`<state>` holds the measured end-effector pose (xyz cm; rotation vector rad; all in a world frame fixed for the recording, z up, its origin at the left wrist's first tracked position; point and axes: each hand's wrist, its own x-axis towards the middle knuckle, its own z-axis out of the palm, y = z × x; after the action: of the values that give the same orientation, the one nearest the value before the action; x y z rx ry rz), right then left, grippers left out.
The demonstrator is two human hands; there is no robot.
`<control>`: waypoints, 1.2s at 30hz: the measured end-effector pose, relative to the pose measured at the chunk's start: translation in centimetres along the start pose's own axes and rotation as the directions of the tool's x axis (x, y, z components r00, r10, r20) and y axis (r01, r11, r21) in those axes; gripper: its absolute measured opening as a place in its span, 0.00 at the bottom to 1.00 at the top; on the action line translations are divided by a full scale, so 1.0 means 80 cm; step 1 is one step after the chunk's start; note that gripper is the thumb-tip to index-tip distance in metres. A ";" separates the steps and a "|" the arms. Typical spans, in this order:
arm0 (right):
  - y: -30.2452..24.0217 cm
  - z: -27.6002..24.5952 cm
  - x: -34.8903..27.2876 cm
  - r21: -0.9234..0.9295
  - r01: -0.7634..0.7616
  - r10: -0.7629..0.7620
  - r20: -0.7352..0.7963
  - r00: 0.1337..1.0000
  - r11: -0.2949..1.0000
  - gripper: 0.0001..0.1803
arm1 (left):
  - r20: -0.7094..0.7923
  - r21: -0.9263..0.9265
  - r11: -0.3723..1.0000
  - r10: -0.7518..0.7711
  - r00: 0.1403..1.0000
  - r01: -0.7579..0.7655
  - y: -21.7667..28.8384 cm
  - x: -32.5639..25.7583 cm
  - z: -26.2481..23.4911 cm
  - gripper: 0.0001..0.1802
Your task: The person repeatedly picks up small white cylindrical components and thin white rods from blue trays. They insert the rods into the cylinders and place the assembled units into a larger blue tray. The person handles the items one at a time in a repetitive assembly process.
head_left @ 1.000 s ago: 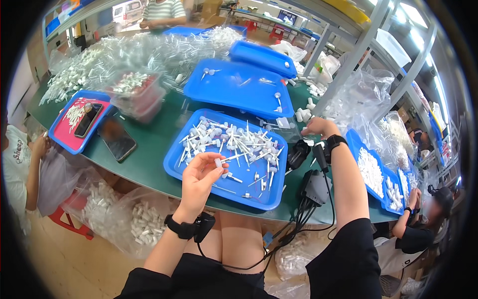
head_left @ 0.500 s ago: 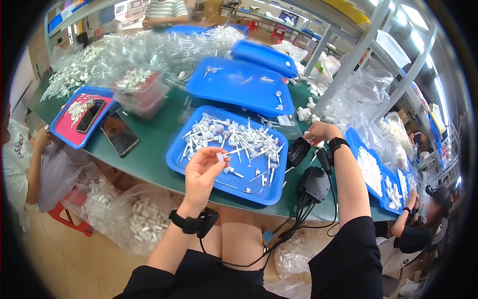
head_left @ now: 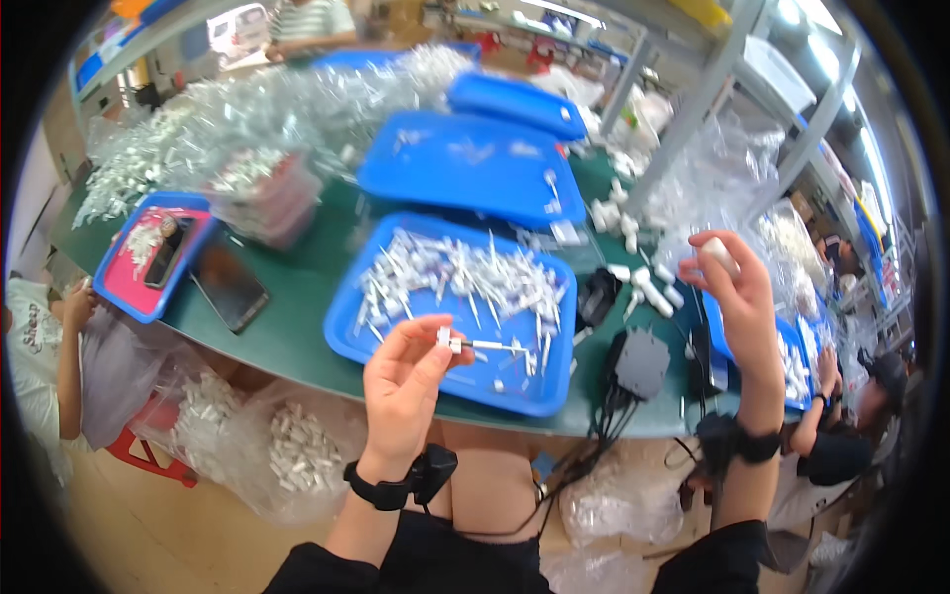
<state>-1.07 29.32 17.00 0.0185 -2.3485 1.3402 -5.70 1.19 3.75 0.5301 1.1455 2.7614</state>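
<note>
My left hand (head_left: pixel 408 381) pinches a small white plastic piece with a thin stem (head_left: pixel 490 345) over the near side of a blue tray (head_left: pixel 341 317). Many similar white stemmed pieces (head_left: pixel 460 272) lie heaped in that tray. At the right, my right hand (head_left: pixel 737 282) is raised above the table edge, its fingers closed round a white cylindrical cap (head_left: pixel 719 255). Below and left of it, several white caps (head_left: pixel 648 289) lie loose on the green table. Motion blurs the picture somewhat.
A black box with cables (head_left: pixel 636 364) sits at the table's front edge. Behind the heaped tray are another blue tray (head_left: pixel 465 163) and clear bags (head_left: pixel 287 109). A phone (head_left: pixel 230 287) and a pink-lined tray (head_left: pixel 129 282) lie left. Co-workers sit at both sides. A metal post (head_left: pixel 698 104) rises right.
My right hand has moved right from the loose caps and now holds one up. The left hand has shifted slightly, and its stemmed piece shows more clearly. The view has tilted.
</note>
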 end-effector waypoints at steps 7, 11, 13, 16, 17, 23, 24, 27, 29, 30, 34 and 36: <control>-0.022 0.109 -0.155 0.607 -0.221 0.229 0.065 0.971 0.763 0.12 | 0.148 0.056 0.998 -0.034 0.988 0.026 0.000 -0.032 0.034 0.17; 0.001 0.142 -0.175 0.524 -0.093 0.106 0.005 0.994 0.847 0.15 | 0.142 0.192 0.980 0.014 0.990 -0.042 0.001 -0.049 0.031 0.19; 0.009 0.149 -0.179 0.531 -0.050 0.052 0.010 0.999 0.846 0.18 | 0.112 0.192 0.980 0.027 0.993 -0.048 -0.002 -0.057 0.029 0.19; 0.016 0.155 -0.187 0.585 -0.058 0.044 0.039 0.998 0.809 0.23 | 0.065 0.146 0.988 0.040 0.997 -0.049 -0.006 -0.064 0.027 0.17; 0.018 0.157 -0.190 0.609 -0.073 0.053 0.051 0.997 0.790 0.25 | 0.053 0.143 0.988 0.050 0.997 -0.057 -0.007 -0.066 0.025 0.17; 0.025 0.161 -0.191 0.301 -0.053 0.032 0.076 0.997 0.952 0.29 | 0.079 0.228 0.969 0.082 0.994 -0.098 -0.011 -0.078 0.023 0.16; 0.025 0.161 -0.189 0.233 -0.030 0.011 0.080 0.997 0.972 0.30 | 0.094 0.269 0.957 0.083 0.992 -0.106 -0.013 -0.079 0.022 0.16; 0.029 0.160 -0.191 0.274 -0.061 0.046 0.060 0.997 0.960 0.26 | 0.135 0.334 0.934 0.082 0.987 -0.123 -0.013 -0.081 0.018 0.15; 0.032 0.160 -0.194 0.351 -0.097 0.095 0.023 0.995 0.932 0.18 | 0.156 0.325 0.939 0.067 0.986 -0.115 -0.013 -0.081 0.014 0.16; 0.035 0.159 -0.194 0.347 -0.099 0.094 0.031 0.995 0.933 0.17 | 0.140 0.302 0.947 0.068 0.988 -0.108 -0.013 -0.082 0.013 0.16; 0.040 0.158 -0.196 0.335 -0.133 0.115 0.075 0.991 0.933 0.14 | 0.098 0.268 0.960 0.056 0.994 -0.080 -0.014 -0.081 0.014 0.16; 0.041 0.157 -0.196 0.281 -0.120 0.102 0.079 0.992 0.952 0.14 | 0.103 0.277 0.957 0.053 0.993 -0.080 -0.015 -0.080 0.013 0.16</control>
<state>7.84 17.64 2.95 0.0158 -2.2147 1.7490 0.62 1.28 1.82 0.7336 1.5344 2.6071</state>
